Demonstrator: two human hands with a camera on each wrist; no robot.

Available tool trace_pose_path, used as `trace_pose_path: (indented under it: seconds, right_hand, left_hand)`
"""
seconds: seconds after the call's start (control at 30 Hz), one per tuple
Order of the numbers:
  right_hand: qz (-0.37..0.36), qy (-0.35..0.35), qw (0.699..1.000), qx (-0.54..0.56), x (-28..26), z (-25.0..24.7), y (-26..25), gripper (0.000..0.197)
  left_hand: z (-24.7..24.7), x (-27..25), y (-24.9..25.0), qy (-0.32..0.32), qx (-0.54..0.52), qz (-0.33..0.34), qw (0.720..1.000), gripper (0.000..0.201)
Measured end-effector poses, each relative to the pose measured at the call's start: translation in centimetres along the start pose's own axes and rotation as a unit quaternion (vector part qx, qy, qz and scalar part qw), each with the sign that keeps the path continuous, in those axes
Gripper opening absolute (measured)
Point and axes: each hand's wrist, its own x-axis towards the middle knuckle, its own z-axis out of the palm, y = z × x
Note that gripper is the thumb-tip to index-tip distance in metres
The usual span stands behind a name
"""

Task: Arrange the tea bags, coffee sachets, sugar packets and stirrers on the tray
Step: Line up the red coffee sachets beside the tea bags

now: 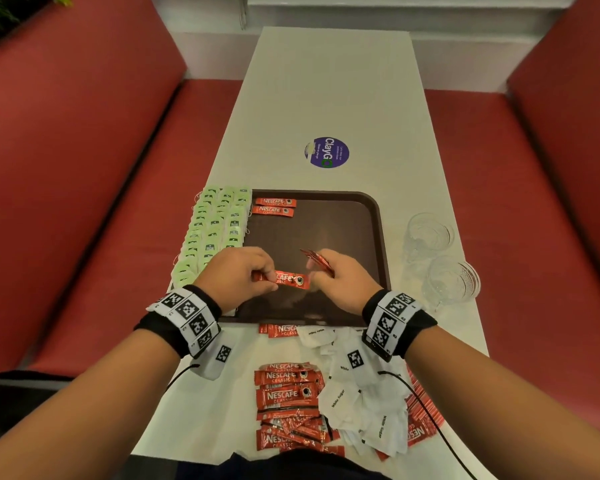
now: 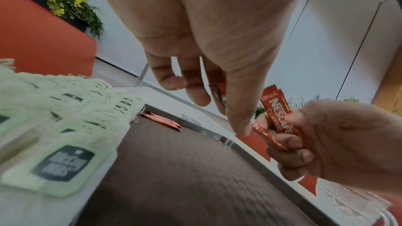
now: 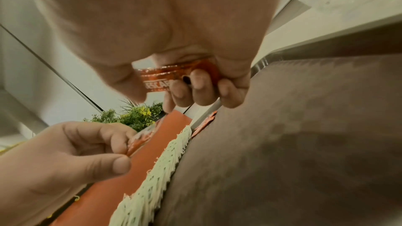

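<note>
My left hand (image 1: pixel 269 277) pinches the left end of one red coffee sachet (image 1: pixel 291 279) just above the near part of the brown tray (image 1: pixel 343 220). The sachet's other end reaches close to my right hand (image 1: pixel 317 271), which grips a small bundle of coffee sachets (image 1: pixel 317 261) in curled fingers. That bundle (image 3: pixel 174 75) shows clearly in the right wrist view. Two coffee sachets (image 1: pixel 275 206) lie side by side in the tray's far left corner. Green tea bags (image 1: pixel 215 230) lie in overlapping rows down the tray's left side.
Loose coffee sachets (image 1: pixel 288 393) and white sugar packets (image 1: pixel 361 396) are heaped on the white table (image 1: pixel 326 81) between me and the tray. Two clear glasses (image 1: pixel 440 258) stand right of the tray. Red bench seats flank the table.
</note>
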Motion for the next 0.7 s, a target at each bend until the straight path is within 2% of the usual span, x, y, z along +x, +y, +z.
trace_pose_path:
  seconds: [0.1,0.2,0.3,0.4,0.5,0.6,0.7]
  right_hand:
    - [-0.034,-0.016,0.999,-0.018,1.0,-0.1,-0.6,0.006]
    - [-0.033,0.000,0.999,-0.015,2.0,-0.4,-0.7,0.008]
    - [-0.023,-0.026,0.999,-0.035,2.7,-0.6,-0.8,0.012]
    - [-0.023,-0.030,0.997,-0.067,3.4,-0.8,-0.8,0.018]
    - [-0.026,-0.022,0.996,-0.087,4.0,-1.1,-0.7,0.015]
    - [-0.019,0.001,0.996,-0.089,4.7,-1.1,-0.5,0.012]
    - [0.001,0.039,0.996,-0.078,5.3,-1.2,-0.2,0.013]
  left_hand:
    - [0.3,0.7,0.4,0.007,0.004,0.020,1.000,0.020]
    - [0.3,1.5,0.1,0.004,-0.015,0.010,1.000,0.016]
    - [0.2,2.4,-0.1,0.020,-0.033,0.004,0.999,0.012]
    - [0.0,3.2,-0.2,0.031,-0.053,-0.033,0.998,0.011]
    - [-0.2,4.1,-0.6,0.001,-0.064,-0.062,0.996,0.012]
    - [-0.3,5.5,-1.2,-0.029,-0.004,-0.067,0.997,0.007]
    - [-0.7,7.8,-2.9,-0.009,0.073,-0.132,0.989,0.002]
